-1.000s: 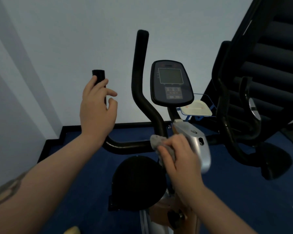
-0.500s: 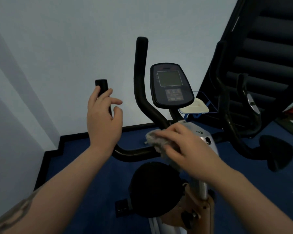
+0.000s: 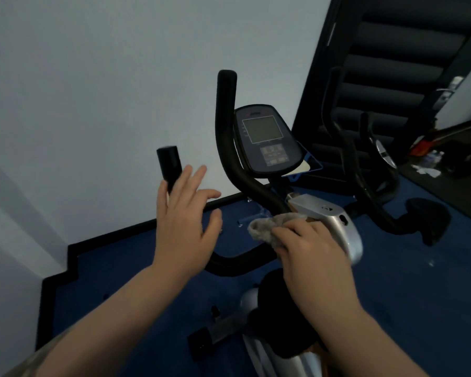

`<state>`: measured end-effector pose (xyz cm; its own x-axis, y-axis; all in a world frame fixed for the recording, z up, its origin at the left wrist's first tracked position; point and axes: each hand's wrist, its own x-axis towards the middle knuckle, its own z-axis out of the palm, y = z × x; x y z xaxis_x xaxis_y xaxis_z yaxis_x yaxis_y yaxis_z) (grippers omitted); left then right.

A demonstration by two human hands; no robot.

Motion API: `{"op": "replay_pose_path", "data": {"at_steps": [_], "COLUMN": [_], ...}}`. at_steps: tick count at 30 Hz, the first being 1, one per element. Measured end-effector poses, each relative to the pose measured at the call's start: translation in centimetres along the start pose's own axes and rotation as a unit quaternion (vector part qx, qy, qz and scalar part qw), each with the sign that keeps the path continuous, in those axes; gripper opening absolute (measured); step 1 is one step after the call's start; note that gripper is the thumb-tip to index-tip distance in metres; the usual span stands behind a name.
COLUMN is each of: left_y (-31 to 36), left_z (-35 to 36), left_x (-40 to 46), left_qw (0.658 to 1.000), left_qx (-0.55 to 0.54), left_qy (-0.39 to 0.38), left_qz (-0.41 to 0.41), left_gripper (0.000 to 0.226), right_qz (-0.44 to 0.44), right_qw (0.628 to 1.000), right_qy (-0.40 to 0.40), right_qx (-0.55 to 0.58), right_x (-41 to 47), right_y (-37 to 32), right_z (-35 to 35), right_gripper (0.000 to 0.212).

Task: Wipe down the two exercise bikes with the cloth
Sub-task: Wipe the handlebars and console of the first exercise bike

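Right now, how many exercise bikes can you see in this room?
2. The near bike is straight ahead, where the right hand presses a cloth by its silver housing. The second bike stands to its right, dark and partly cut off; others could be out of view.

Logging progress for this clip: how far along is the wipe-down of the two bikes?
Nothing can be confirmed as finished; cleanliness does not show. In hand: the right hand presses the cloth against the near bike where the handlebar meets the silver housing, while the left hand is open beside the left handlebar grip. Left: the second bike to the right, untouched right now.
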<state>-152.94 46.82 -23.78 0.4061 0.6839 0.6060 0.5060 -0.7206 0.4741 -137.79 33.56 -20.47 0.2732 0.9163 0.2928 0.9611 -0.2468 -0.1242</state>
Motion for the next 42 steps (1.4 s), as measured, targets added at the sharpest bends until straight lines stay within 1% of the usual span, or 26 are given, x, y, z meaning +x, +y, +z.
{"op": "replay_pose_path", "data": {"at_steps": [1, 3, 6, 8, 10, 12, 15, 17, 19, 21, 23, 25, 27, 29, 32, 35, 37, 39, 40, 42], "left_y": [-0.3, -1.4, -3.1, -3.5, -3.4, -3.0, -3.1, -3.4, -3.7, -4.0, -4.2, -4.3, -4.3, -4.3, -4.1, -4.1, -4.1, -4.0, -3.8, -3.4], "left_z": [-0.5, -1.4, -2.4, -2.4, -1.9, -1.4, -0.8, -0.6, -0.5, -0.6, -0.8, -0.9, -1.0, -1.0, -1.0, -0.9, -0.9, -0.7, -0.6, -0.3], "left_x": [0.2, 0.5, 0.7, 0.9, 1.0, 0.7, 0.4, 0.5, 0.6, 0.5, 0.5, 0.5, 0.5, 0.6, 0.6, 0.5, 0.4, 0.3, 0.1, -0.3], "left_qw": [0.999, 0.993, 0.983, 0.979, 0.98, 0.984, 0.986, 0.984, 0.983, 0.981, 0.98, 0.979, 0.979, 0.979, 0.98, 0.98, 0.981, 0.983, 0.985, 0.989], "left_qx": [-0.016, -0.041, -0.012, 0.005, 0.004, -0.016, -0.046, -0.053, -0.048, -0.048, -0.05, -0.051, -0.051, -0.047, -0.042, -0.041, -0.037, -0.031, -0.027, -0.027], "left_qy": [-0.023, -0.056, -0.078, -0.085, -0.073, -0.044, 0.001, 0.007, -0.003, -0.013, -0.021, -0.029, -0.035, -0.038, -0.036, -0.032, -0.028, -0.022, -0.018, -0.009], "left_qz": [0.031, 0.093, 0.163, 0.187, 0.184, 0.17, 0.162, 0.167, 0.177, 0.185, 0.194, 0.197, 0.196, 0.196, 0.193, 0.19, 0.187, 0.181, 0.172, 0.143], "left_gripper": [0.025, 0.026, 0.027, 0.028, 0.028, 0.027, 0.027, 0.027, 0.027, 0.027, 0.027, 0.028, 0.028, 0.029, 0.028, 0.028, 0.028, 0.027, 0.027, 0.028], "right_qz": [-0.003, 0.0, -0.005, 0.007, 0.047, 0.074, 0.09, 0.091, 0.057, 0.044, 0.062, 0.105, 0.134, 0.134, 0.109, 0.101, 0.094, 0.063, 0.047, 0.017], "right_qw": [1.0, 0.999, 0.993, 0.985, 0.983, 0.988, 0.994, 0.995, 0.998, 0.998, 0.997, 0.994, 0.991, 0.99, 0.989, 0.985, 0.986, 0.992, 0.992, 0.986], "right_qy": [-0.01, -0.026, -0.059, -0.097, -0.093, -0.06, -0.005, 0.013, 0.0, -0.035, -0.052, -0.023, 0.014, 0.024, -0.022, -0.071, -0.061, -0.027, -0.02, -0.033], "right_qx": [-0.011, 0.021, 0.1, 0.145, 0.152, 0.123, 0.056, 0.035, 0.034, 0.041, 0.002, -0.026, 0.003, 0.028, 0.096, 0.123, 0.123, 0.11, 0.116, 0.164], "right_x": [0.1, 0.2, 0.6, 1.6, 2.4, 2.0, 0.3, -0.2, 0.2, 1.2, 1.9, 1.6, 0.6, -0.5, -0.5, 0.6, 0.7, 0.4, 0.2, 0.1], "right_y": [-0.5, -1.5, -2.3, -1.6, -0.5, -0.5, -3.0, -4.7, -5.2, -4.3, -2.7, -1.7, -2.4, -3.8, -3.4, -1.5, -0.9, -0.9, -1.1, -1.7], "right_z": [0.1, 0.6, 0.3, -0.7, -1.4, -1.2, 0.4, 1.1, 1.4, 0.8, 0.0, -0.1, 0.5, 1.2, 0.8, -0.4, -0.5, -0.1, 0.0, 0.3], "right_gripper": [0.028, 0.033, 0.033, 0.032, 0.03, 0.028, 0.027, 0.027, 0.027, 0.026, 0.026, 0.027, 0.027, 0.029, 0.034, 0.032, 0.031, 0.029, 0.029, 0.03]}}
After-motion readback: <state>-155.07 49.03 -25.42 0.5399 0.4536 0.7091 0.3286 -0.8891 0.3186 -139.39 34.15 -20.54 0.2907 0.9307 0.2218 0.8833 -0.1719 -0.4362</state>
